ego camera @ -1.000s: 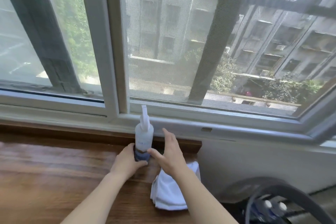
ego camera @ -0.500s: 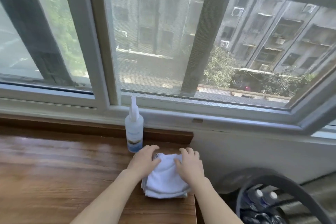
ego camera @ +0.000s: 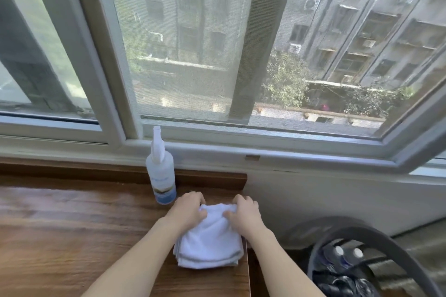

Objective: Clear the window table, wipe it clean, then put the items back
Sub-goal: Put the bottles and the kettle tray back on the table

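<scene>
Left hand point(ego camera: 187, 212): its grip is clenching the far left edge of the folded white cloth point(ego camera: 210, 240), fingers curling over the fold.
Right hand point(ego camera: 243, 213): its grip is grasping the far right edge of the same cloth, fingers curling down over it.
Cloth: it is lying folded in layers on the wooden worktop point(ego camera: 60, 231), at the right end near the edge, between the two forearms.
Spray bottle point(ego camera: 161, 173): it is standing upright on the worktop against the raised back strip, just beside the left hand and apart from the cloth.
Window frame point(ego camera: 241, 149): it is running behind the worktop, with mesh screen above.
Basket point(ego camera: 366, 239): it is sitting on the floor to the right, holding capped bottles.
</scene>
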The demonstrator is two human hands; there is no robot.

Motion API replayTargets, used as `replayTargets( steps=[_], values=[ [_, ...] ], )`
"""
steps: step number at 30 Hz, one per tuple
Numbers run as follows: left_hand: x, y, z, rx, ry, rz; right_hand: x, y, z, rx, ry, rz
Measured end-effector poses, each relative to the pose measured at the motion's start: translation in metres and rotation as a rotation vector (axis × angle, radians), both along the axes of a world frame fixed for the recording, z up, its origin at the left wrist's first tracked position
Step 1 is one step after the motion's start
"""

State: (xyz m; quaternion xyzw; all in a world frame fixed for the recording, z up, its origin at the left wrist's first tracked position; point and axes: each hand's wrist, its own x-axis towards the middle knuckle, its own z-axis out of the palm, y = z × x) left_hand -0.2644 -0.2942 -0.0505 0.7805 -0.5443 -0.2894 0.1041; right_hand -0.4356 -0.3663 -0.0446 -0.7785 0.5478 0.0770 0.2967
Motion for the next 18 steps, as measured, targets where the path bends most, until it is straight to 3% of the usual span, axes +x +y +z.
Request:
replayTargets(
  steps=[8, 18],
  values=[
    [0.008, -0.009, 0.015, -0.239, -0.002, 0.143, 0.018, -0.014, 0.022, -0.019, -0.304, -0.165],
    [-0.003, -0.002, -0.004, -0.339, -0.186, 0.151, 0.012, -0.004, 0.006, 0.048, -0.46, -0.313]
  ],
)
